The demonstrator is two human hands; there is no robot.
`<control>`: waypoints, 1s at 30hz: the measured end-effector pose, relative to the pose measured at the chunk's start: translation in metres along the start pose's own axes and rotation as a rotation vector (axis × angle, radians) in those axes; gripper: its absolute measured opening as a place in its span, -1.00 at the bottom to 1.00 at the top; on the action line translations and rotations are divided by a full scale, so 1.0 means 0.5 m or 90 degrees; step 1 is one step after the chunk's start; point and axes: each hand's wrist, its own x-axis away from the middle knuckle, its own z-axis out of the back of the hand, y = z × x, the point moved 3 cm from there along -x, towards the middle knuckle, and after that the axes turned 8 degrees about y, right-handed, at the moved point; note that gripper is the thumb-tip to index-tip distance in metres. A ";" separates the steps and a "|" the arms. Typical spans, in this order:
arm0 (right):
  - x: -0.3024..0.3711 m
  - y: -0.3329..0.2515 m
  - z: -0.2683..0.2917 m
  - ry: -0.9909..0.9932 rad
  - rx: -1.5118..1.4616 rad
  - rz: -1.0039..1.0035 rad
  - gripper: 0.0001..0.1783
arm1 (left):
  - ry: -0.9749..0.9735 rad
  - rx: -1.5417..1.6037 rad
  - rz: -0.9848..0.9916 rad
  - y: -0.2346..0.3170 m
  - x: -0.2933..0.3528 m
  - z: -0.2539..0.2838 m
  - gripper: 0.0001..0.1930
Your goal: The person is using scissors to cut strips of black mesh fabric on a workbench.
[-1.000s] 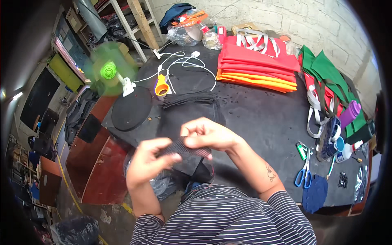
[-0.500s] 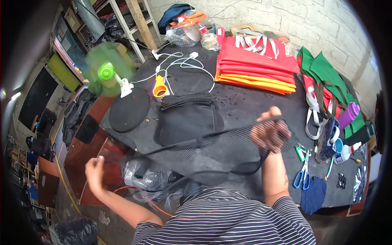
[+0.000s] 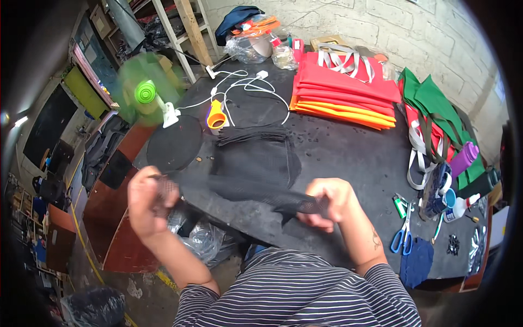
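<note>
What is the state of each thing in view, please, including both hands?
Left hand: closed on one end of the mesh.
Right hand: closed on the other end.
Black mesh: held between the hands, partly motion-blurred.
Green fan: running, blades blurred.
Red cloth pile: folded, stacked above orange cloth.
Scissors: lying unheld; whether fully shut is unclear.
Clear plastic: crumpled.

"What's the black strip [image 3: 294,200] like?"

"Open mesh cloth, matt."

"And near the tabletop's [image 3: 348,169] far edge?"

"Stacked red cloth [image 3: 340,76], matt and smooth."

"Toward the near right corner?"

"Scissors [image 3: 407,222]: metal blades, smooth blue plastic handles [image 3: 397,238]."
</note>
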 end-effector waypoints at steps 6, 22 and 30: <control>0.082 -0.037 0.022 0.067 0.113 0.234 -0.56 | 0.051 -0.126 0.057 0.002 0.031 0.117 -0.74; 0.148 -0.027 -0.015 0.576 0.603 -0.043 -0.76 | -0.474 -0.090 0.395 -0.365 0.102 -0.251 -0.72; 0.271 -0.028 -0.029 0.798 0.403 -0.103 -0.90 | -0.611 -0.199 0.273 -0.450 0.184 -0.286 -0.82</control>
